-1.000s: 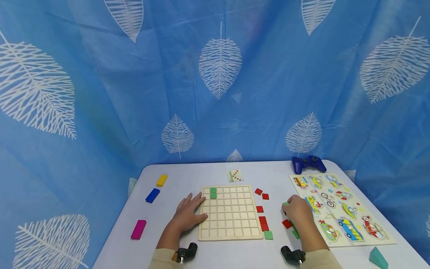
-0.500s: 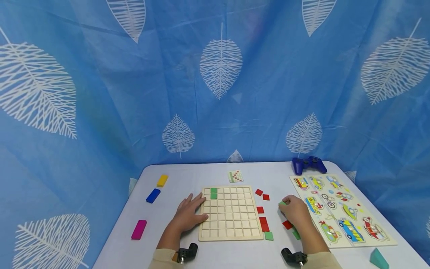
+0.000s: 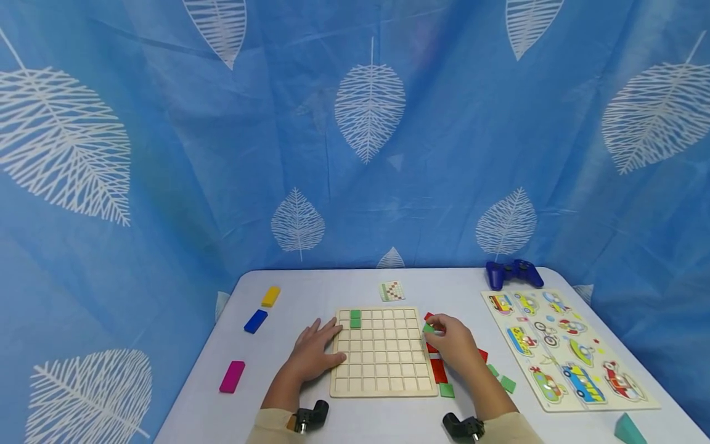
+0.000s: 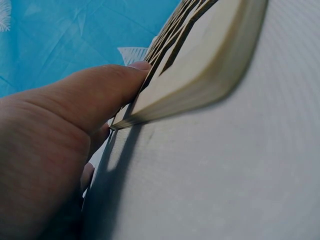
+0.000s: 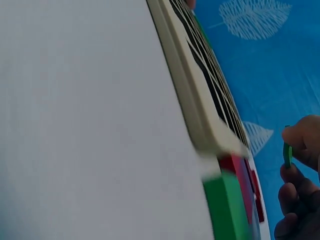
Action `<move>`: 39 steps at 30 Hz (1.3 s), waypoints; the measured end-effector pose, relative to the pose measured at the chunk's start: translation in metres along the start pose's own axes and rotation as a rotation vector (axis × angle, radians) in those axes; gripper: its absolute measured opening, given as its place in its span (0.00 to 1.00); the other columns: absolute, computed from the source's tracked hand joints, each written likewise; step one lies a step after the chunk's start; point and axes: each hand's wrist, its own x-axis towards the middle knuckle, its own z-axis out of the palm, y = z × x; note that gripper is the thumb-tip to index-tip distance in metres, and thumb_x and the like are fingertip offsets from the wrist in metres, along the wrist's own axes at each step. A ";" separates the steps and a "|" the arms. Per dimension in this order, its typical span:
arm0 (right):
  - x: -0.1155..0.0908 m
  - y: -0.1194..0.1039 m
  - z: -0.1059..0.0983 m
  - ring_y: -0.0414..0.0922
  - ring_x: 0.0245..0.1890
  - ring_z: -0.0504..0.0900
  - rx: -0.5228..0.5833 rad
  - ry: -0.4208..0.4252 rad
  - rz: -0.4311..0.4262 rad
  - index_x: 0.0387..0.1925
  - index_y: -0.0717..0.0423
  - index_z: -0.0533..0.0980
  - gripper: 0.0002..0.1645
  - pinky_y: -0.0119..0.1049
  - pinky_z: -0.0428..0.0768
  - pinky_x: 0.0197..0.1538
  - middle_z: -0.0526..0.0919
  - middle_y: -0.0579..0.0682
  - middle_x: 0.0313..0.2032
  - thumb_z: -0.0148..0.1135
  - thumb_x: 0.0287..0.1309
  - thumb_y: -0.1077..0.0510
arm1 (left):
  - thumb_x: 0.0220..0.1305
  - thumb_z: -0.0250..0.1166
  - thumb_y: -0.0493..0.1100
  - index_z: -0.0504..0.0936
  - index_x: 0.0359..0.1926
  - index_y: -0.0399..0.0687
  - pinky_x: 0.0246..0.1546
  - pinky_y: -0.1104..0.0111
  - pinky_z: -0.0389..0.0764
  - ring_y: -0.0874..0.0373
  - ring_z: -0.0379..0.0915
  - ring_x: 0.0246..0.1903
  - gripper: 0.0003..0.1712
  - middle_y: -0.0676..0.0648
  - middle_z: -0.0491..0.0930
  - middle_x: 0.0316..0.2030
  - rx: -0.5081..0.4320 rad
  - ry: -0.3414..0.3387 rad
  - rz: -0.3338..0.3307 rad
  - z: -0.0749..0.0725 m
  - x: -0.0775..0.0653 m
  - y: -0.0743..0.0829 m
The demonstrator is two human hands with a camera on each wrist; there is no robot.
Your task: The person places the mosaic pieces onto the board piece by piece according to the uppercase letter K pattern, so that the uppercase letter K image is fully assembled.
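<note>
A square wooden grid board [image 3: 383, 393] lies mid-table in the head view, with two green tiles [image 3: 355, 319] seated in cells near its upper left. My left hand [image 3: 313, 351] rests on the board's left edge, fingers spread; the thumb [image 4: 112, 85] lies on the rim in the left wrist view. Beyond the board's right edge, my right hand [image 3: 457, 345] pinches a small green tile [image 5: 287, 154] between thumb and fingertip, held above the table. Red tiles [image 3: 439, 371] lie under and beside this hand, some partly hidden. A loose green tile [image 3: 446, 390] sits at the board's lower right corner.
Several green tiles [image 3: 507, 384] lie right of my right forearm. A picture puzzle board [image 3: 554, 333], dark blue game controller [image 3: 513, 274] and teal block [image 3: 629, 428] are at the right. A patterned card [image 3: 392, 290] lies behind the board. Yellow, blue and magenta blocks [image 3: 232, 377] line the left.
My right hand has picked a green tile from the pile at the right and carried it left to the board's right edge. My left hand stays on the board.
</note>
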 end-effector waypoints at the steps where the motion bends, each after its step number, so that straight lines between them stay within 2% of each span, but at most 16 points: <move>1: 0.000 -0.003 0.003 0.48 0.48 0.79 0.006 -0.006 -0.016 0.53 0.51 0.82 0.18 0.47 0.84 0.53 0.84 0.50 0.50 0.72 0.63 0.54 | 0.63 0.73 0.60 0.71 0.77 0.61 0.79 0.37 0.45 0.42 0.40 0.83 0.43 0.54 0.59 0.81 0.002 -0.002 0.001 0.000 0.000 0.000; 6: 0.001 -0.019 0.021 0.45 0.43 0.77 0.046 -0.012 -0.086 0.52 0.51 0.83 0.17 0.39 0.79 0.44 0.83 0.47 0.47 0.73 0.62 0.56 | 0.63 0.73 0.60 0.71 0.77 0.61 0.80 0.38 0.45 0.42 0.40 0.83 0.43 0.54 0.59 0.81 0.011 -0.005 -0.004 -0.001 0.000 0.002; 12: 0.001 -0.039 0.042 0.43 0.41 0.77 0.063 -0.023 -0.153 0.50 0.51 0.85 0.16 0.37 0.79 0.42 0.83 0.46 0.45 0.74 0.61 0.58 | 0.63 0.73 0.60 0.71 0.77 0.62 0.80 0.38 0.45 0.43 0.40 0.83 0.43 0.55 0.59 0.81 0.015 -0.004 -0.006 -0.002 0.001 0.003; 20: 0.000 -0.059 0.069 0.43 0.42 0.78 0.125 -0.091 -0.174 0.50 0.50 0.85 0.15 0.37 0.80 0.44 0.82 0.46 0.46 0.74 0.61 0.57 | 0.62 0.74 0.60 0.70 0.77 0.63 0.78 0.34 0.47 0.42 0.39 0.83 0.44 0.56 0.59 0.81 -0.007 -0.014 -0.032 -0.002 -0.001 0.002; 24: 0.000 -0.068 0.081 0.43 0.42 0.79 0.148 -0.114 -0.193 0.50 0.49 0.85 0.15 0.38 0.81 0.44 0.82 0.46 0.46 0.74 0.62 0.56 | 0.62 0.74 0.61 0.70 0.77 0.63 0.77 0.33 0.48 0.41 0.40 0.83 0.44 0.55 0.59 0.81 0.002 -0.013 -0.020 -0.003 0.000 0.001; 32: 0.005 -0.082 0.101 0.43 0.43 0.78 0.097 -0.135 -0.251 0.49 0.50 0.86 0.14 0.42 0.81 0.49 0.82 0.48 0.47 0.73 0.61 0.58 | 0.63 0.74 0.61 0.72 0.76 0.61 0.78 0.34 0.47 0.40 0.41 0.83 0.43 0.54 0.60 0.81 0.022 -0.014 0.002 -0.004 0.000 -0.001; 39: 0.005 -0.091 0.112 0.46 0.48 0.80 0.057 -0.125 -0.234 0.47 0.50 0.87 0.13 0.51 0.82 0.56 0.83 0.50 0.49 0.73 0.59 0.58 | 0.63 0.73 0.61 0.72 0.76 0.60 0.79 0.35 0.45 0.40 0.41 0.83 0.43 0.52 0.60 0.81 0.027 -0.011 0.012 -0.005 -0.001 -0.001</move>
